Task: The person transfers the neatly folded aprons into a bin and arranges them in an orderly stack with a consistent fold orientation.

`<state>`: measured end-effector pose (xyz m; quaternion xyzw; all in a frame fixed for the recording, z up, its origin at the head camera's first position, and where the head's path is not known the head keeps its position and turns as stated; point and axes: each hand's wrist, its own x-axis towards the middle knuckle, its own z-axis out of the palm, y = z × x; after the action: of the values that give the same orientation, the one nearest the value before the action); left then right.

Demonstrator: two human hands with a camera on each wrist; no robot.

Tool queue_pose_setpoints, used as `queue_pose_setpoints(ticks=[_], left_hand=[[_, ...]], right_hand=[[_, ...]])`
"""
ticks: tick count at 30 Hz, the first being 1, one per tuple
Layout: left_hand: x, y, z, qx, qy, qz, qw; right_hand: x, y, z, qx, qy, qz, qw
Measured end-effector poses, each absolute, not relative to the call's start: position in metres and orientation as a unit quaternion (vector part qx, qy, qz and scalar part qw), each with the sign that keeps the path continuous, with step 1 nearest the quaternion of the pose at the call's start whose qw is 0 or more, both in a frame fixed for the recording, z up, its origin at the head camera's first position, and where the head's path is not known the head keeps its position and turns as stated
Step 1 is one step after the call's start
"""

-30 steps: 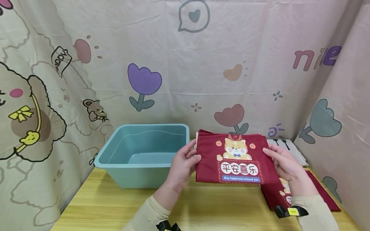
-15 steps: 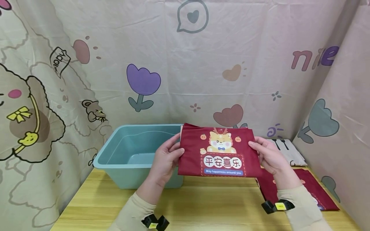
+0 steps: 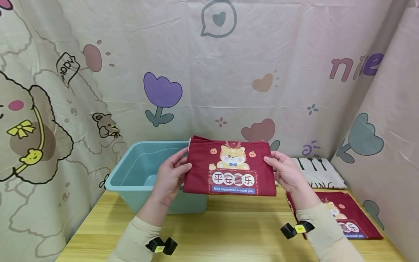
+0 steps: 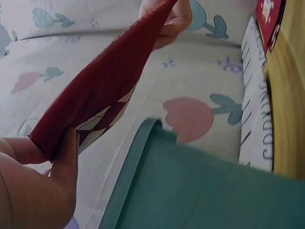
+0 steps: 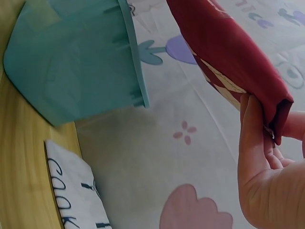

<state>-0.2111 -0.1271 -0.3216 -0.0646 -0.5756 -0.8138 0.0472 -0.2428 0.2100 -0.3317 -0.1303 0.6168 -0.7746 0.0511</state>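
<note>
Both hands hold a folded dark red cloth (image 3: 229, 160) up in the air, its printed cartoon animal and lettering facing the head camera. My left hand (image 3: 171, 174) pinches its left edge, thumb on the front and fingers behind. At the opposite edge, my right hand (image 3: 288, 171) grips it in the same way. The left wrist view shows a checkered red and cream underside (image 4: 107, 117). In the head view the cloth overlaps the right part of a teal plastic bin (image 3: 131, 189), whose visible inside is bare.
On the wooden table (image 3: 229, 233), a matching folded red cloth (image 3: 356, 214) lies at the right, partly behind the right forearm. Beyond it is a folded white cloth (image 3: 322, 173) with dark fork prints and lettering. A patterned curtain (image 3: 209, 72) encloses the back and sides.
Both hands have carried the folded red cloth leftward and slightly up, from right of the bin to partly in front of it. The cloths on the table are now less covered.
</note>
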Motion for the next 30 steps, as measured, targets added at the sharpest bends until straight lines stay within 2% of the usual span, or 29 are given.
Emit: queue_pose_setpoints(ticks=[30], left_hand=[[-0.224, -0.199, -0.301, 0.013, -0.649, -0.756, 0.085]], right_hand=[[-0.273, 0.132, -0.312, -0.126, 0.640, -0.757, 0.051]])
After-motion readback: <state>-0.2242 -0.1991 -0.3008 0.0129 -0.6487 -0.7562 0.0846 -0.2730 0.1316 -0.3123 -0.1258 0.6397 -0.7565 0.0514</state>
